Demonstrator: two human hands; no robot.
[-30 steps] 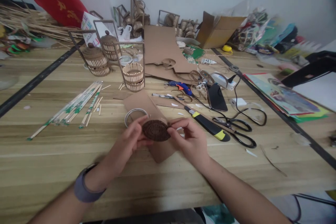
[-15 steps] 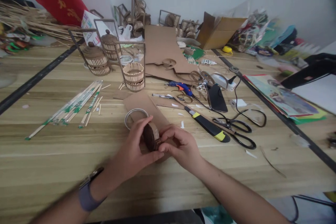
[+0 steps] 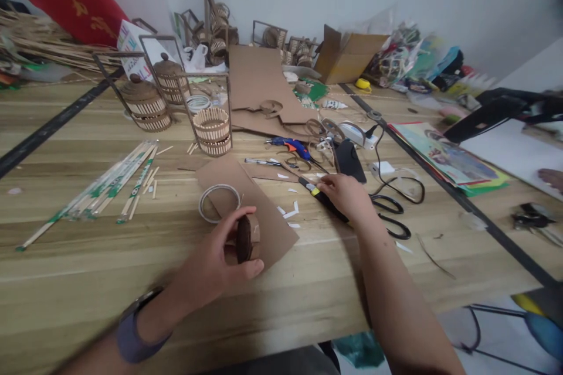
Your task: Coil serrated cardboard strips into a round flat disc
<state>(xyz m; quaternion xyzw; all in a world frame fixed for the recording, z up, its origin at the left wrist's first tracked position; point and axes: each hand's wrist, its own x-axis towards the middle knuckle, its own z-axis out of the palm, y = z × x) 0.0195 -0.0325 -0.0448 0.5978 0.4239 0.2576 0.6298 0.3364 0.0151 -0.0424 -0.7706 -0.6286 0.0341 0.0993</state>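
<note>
My left hand grips a small round brown lid-like piece on edge between thumb and fingers, its dark face turned left. A paler band runs round its rim. My right hand is over a black-and-yellow utility knife lying on the table. Its fingers are curled together at the knife's yellow part, with a white scrap by the fingertips; what they pinch is hidden. Under and beyond my left hand are a cardboard sheet and a white ring-shaped roll.
Small slatted baskets with tall handles, including an open basket, stand behind. Packaged sticks lie left. A blue glue gun, pen, phone, scissors and white scraps lie around my right hand. Another person's hand shows far right.
My right hand has left the round piece and moved right and away from me to the utility knife. My left hand still holds the piece. The whole view has shifted slightly.
</note>
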